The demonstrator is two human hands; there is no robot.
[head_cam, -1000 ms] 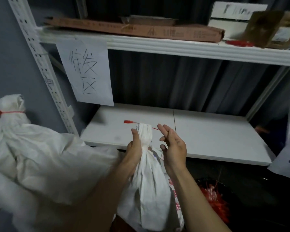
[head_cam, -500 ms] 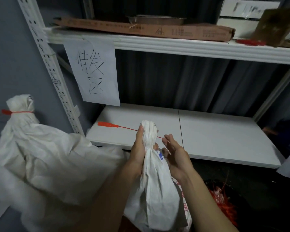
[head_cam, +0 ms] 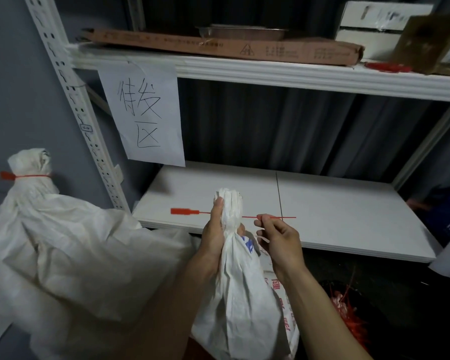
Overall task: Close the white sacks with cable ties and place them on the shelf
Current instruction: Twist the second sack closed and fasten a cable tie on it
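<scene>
A small white sack (head_cam: pixel 240 302) with red and blue print hangs in front of the lower shelf board (head_cam: pixel 335 211). My left hand (head_cam: pixel 215 232) grips its gathered neck, thumb up along the bunched top. A red cable tie (head_cam: pixel 185 211) runs across behind the neck, its square head sticking out to the left. My right hand (head_cam: pixel 278 237) pinches the thin tail of the tie just right of the neck. A larger white sack (head_cam: pixel 63 245), tied with a red tie at its neck, sits at the left.
A paper sign (head_cam: pixel 143 113) with handwriting hangs from the upper shelf (head_cam: pixel 270 74), which carries a long cardboard box (head_cam: pixel 218 45) and other boxes. A perforated white upright (head_cam: pixel 73 100) stands at the left. Several red ties (head_cam: pixel 348 313) lie in a dark bin at lower right.
My right hand has closed from open fingers to a pinch on the tie's tail. The tie has slid so more of its head end sticks out at the left.
</scene>
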